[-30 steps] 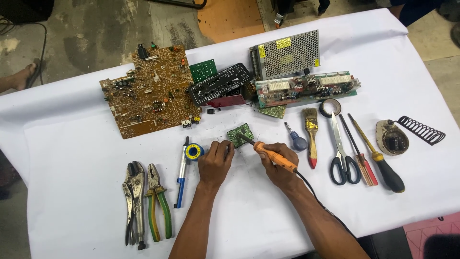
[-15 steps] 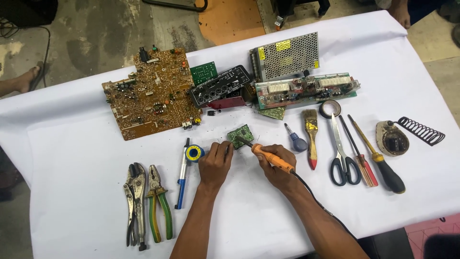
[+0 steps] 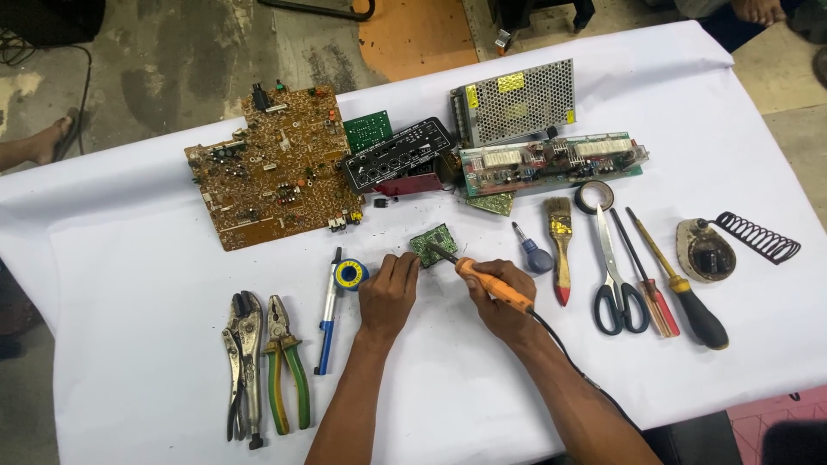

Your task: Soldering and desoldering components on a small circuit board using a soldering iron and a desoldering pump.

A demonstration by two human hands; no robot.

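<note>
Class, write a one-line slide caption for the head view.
Right hand touches soldering iron to small green board, steadied by left hand.

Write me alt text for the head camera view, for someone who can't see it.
Seen from above, the right hand holds an orange soldering iron with its tip on a small green board, which the left hand steadies on a white table. Around them lie a solder spool, pliers, scissors, screwdrivers, a brush and larger circuit boards.

We count two pliers (image 3: 244, 362) (image 3: 287, 366), one pair of scissors (image 3: 613, 275), three screwdrivers (image 3: 532, 254) (image 3: 646, 288) (image 3: 685, 293), one brush (image 3: 560, 245), one soldering iron (image 3: 491, 282), one tape roll (image 3: 594, 196).
</note>
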